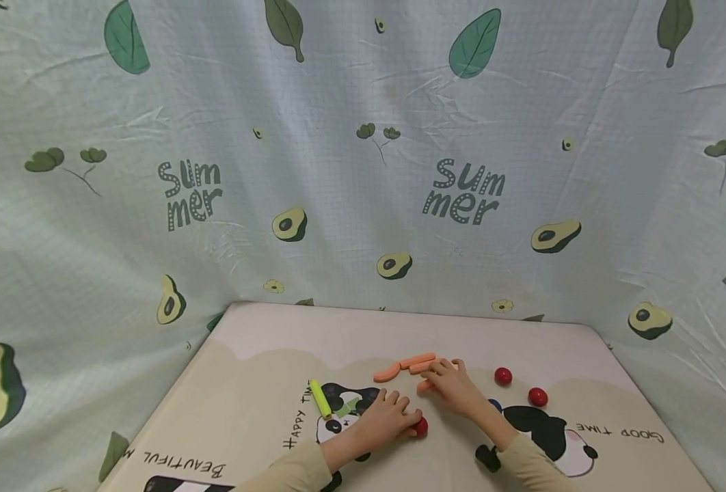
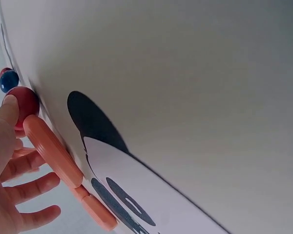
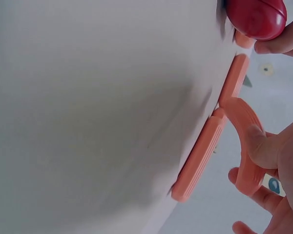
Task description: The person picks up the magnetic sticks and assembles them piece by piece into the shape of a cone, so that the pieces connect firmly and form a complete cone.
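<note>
At the near edge of my remote view, a person's left hand (image 1: 381, 420) pinches a glossy red ball (image 1: 421, 427) between thumb and forefinger, its other fingers spread loosely, over a pale panda-printed table cover (image 1: 215, 403). Just beyond, a small blue ball (image 1: 495, 404) shows partly behind the right forearm, a yellow-green stick (image 1: 320, 399) lies by the panda print to the left, and a second glossy red ball (image 1: 538, 397) sits to the right. A little farther, the right hand (image 1: 453, 384), apart from the left, clamps a curved, ridged orange piece (image 3: 243, 124) between thumb and fingers; I cannot tell whether that piece touches the cover. A third red ball (image 1: 503, 376) rests beyond the right forearm, near a loose group of orange pieces: one bent (image 1: 387, 372), two straight (image 1: 417, 360) and partly hidden by the hand. An avocado-printed curtain (image 1: 338, 171) hangs behind. I judge the step in hand to be positioning the curved piece beside its orange neighbours, with the left hand minding its ball; the next move calls, I think, for a firm right pinch and fingertips clear of the straight pieces.
</note>
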Motion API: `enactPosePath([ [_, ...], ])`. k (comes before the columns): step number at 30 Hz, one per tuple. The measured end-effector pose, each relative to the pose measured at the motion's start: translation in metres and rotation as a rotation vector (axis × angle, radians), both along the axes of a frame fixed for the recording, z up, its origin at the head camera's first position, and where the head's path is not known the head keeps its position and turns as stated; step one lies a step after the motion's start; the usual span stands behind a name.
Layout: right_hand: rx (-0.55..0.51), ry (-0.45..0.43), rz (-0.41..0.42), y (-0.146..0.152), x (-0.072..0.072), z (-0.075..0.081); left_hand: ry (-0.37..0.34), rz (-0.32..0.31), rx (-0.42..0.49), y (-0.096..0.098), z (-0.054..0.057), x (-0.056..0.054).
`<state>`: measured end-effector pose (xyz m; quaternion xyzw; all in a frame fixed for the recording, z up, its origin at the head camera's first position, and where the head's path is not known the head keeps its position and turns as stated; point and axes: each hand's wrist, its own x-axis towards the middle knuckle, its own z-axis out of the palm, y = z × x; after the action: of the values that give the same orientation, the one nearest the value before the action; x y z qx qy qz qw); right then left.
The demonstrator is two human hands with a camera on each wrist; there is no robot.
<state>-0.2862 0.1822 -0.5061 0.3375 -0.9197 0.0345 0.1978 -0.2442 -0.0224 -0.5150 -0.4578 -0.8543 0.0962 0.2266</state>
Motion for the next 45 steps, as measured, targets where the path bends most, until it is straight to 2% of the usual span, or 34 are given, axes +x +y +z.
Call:
enactPosePath([
  [7, -0.006, 0.044, -0.018, 0.003, 0.006, 0.001, -0.004, 0.000, -0.005, -0.001, 0.001, 0.002],
  [20, -0.023, 0.026, -0.016, 0.008, 0.010, 0.002, -0.027, 0.014, -0.014, 0.000, 0.002, 0.002],
  [30, -0.069, -0.024, -0.034, 0.013, 0.017, 0.001, -0.040, 0.005, -0.009, -0.001, 0.004, 0.003],
  [45, -0.094, -0.002, 0.013, 0.018, 0.032, 0.005, -0.080, 0.015, -0.005, 0.001, 0.004, 0.003],
])
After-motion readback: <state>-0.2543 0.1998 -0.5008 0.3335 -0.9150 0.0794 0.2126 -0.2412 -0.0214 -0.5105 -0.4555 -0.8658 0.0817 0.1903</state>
